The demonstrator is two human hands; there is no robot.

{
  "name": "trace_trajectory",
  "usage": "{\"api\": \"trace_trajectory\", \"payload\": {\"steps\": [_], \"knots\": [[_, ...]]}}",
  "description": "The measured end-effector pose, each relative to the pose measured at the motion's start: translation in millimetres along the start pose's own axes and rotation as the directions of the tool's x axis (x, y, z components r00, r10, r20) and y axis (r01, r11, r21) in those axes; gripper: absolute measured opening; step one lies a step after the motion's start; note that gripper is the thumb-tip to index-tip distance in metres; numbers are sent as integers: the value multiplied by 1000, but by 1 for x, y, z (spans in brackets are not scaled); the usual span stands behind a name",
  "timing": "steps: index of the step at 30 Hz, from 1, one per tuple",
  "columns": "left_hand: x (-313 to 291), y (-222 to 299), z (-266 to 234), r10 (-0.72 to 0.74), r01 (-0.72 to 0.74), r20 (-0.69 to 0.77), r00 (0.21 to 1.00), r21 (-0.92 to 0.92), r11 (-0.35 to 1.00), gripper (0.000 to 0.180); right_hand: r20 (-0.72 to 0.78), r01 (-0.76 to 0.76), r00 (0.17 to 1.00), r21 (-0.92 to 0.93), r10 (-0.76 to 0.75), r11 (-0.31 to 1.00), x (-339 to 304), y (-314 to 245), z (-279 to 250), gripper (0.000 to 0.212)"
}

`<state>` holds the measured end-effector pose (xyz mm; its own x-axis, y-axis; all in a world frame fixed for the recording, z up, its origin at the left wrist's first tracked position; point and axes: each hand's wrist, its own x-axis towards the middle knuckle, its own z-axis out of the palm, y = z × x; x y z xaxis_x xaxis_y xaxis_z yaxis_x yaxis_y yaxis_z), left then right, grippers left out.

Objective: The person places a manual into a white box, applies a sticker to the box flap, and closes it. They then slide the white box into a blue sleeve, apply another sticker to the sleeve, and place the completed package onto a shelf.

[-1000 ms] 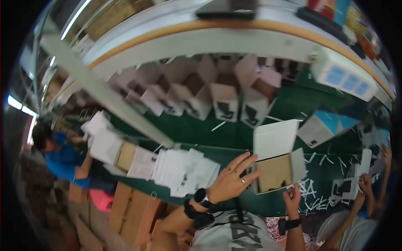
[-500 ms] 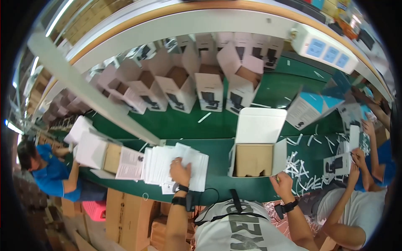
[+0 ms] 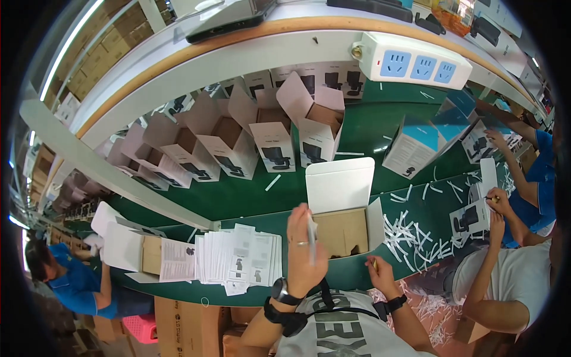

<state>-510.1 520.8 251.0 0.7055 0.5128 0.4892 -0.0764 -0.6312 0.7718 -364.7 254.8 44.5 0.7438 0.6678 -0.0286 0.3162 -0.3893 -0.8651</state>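
Observation:
My left hand (image 3: 307, 256) is raised at the left side of an open white box (image 3: 340, 193). A thin white leaflet (image 3: 312, 235), seen nearly edge-on and blurred, is gripped between its thumb and fingers. Brown cardboard lines the box, its lid stands up at the back and a side flap spreads to the right. Just in front of the box's right corner, my right hand (image 3: 382, 278) is closed, with a small yellowish thing showing at the fingers. To the left lies a spread stack of printed white leaflets (image 3: 241, 256).
Several open white boxes (image 3: 270, 146) stand in a row behind. Paper strips (image 3: 410, 235) litter the green table on the right. A blue-topped box (image 3: 413, 146) stands at back right. Co-workers sit at both sides; one hand (image 3: 498, 201) touches a white box. A power strip (image 3: 416, 62) hangs above.
My left hand has lifted a leaflet off the stack and moved right to the open box. My right hand stays near the box's front right corner. The view has shifted.

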Motion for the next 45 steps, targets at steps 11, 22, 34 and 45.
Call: {"api": "trace_trajectory", "payload": {"steps": [11,22,34,45], "knots": [[-10,-9,-8,-52,73,-86,995,255,964,91,139,-82,986,-67,90,994,17,-26,-49,21],[-52,-58,18,-478,473,-12,878,-129,871,87,43,-50,998,364,37,930,90,-126,-63,28],[-22,-17,61,0,-305,453,892,601,738,89,-79,261,965,197,-250,945,104,-143,-48,29],[-26,-17,61,16,-314,447,895,602,734,91,-99,406,871,-408,-482,818,134,-158,-64,21]]}}
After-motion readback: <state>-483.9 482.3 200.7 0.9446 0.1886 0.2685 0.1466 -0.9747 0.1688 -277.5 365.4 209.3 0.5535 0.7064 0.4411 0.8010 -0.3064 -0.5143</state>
